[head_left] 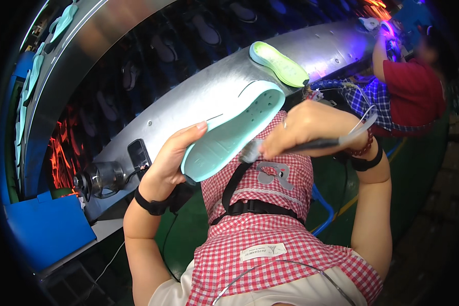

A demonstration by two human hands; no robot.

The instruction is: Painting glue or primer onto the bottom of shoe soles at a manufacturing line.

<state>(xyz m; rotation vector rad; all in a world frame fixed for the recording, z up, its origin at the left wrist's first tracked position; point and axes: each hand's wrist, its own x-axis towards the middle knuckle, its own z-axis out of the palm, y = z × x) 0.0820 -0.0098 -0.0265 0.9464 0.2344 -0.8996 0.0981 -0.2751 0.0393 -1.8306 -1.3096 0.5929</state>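
Observation:
My left hand point(173, 153) grips the heel end of a mint-green shoe sole point(234, 127), thumb over its rim. The sole is tilted, its hollow inner side showing, with small holes near the toe. In my right hand point(306, 125) is a brush point(251, 151), its bristles close to the sole's near rim; I cannot tell whether they touch. A clear tube point(359, 130) trails from the dark handle behind that hand. Beyond the hands, a yellow-green sole point(280, 64) lies on the metal worktop.
A curved metal worktop point(173, 104) runs along a conveyor carrying dim shoe parts. At the left are a glass jug-like container point(107, 178), a phone point(138, 154) and a blue box point(48, 232). More mint soles point(35, 76) line the far-left rack. A co-worker in red point(413, 92) sits at the right.

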